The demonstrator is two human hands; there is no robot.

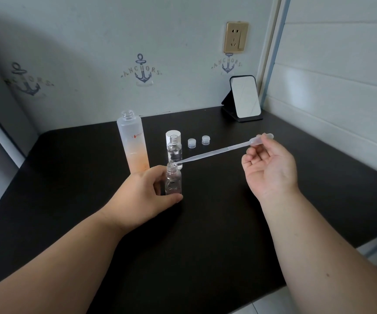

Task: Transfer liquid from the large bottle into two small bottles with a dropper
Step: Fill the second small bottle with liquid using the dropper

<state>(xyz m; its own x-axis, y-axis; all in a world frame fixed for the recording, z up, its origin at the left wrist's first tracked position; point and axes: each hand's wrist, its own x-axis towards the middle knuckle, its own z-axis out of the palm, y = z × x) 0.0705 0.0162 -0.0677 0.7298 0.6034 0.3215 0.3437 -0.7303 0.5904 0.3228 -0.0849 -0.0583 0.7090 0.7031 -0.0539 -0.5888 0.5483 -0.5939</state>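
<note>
On the black desk (205,234), seen from the head camera, the left hand (142,198) grips a small clear plastic bottle (173,180) while the right hand (271,168) pinches the bulb of a long translucent plastic dropper (217,151), tip at that bottle's mouth. Held so flat, the dropper could drip outside the narrow neck; a hard squeeze might splash. I count one tall frosted bottle with orange liquid (133,143), open; two small bottles, the second (175,151) just behind; two small ribbed caps (198,141); one white cylindrical cap (171,134); one dropper.
</note>
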